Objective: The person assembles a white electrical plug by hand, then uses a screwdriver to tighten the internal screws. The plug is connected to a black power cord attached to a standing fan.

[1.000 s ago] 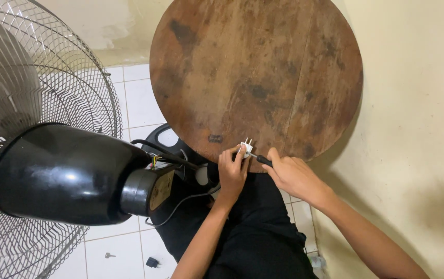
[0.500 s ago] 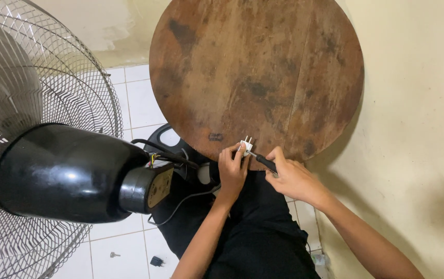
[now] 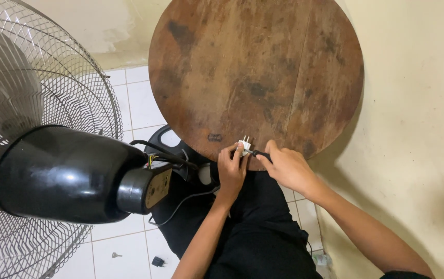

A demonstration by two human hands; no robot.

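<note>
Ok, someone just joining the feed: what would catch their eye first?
Probably the big round wooden table filling the top centre, worn and stained. Next, the black fan motor housing with its wire grille looming at the left. At the table's near edge, the left hand holds a small white plug while the right hand brings a dark-handled tool up to it.

The round brown wooden bench [image 3: 255, 72] looks worn, stained and matt. The small white plug [image 3: 244, 146] is smooth plastic. The black fan motor housing [image 3: 61, 173] shines glossy behind its wire metal grille [image 3: 72, 88].
</note>
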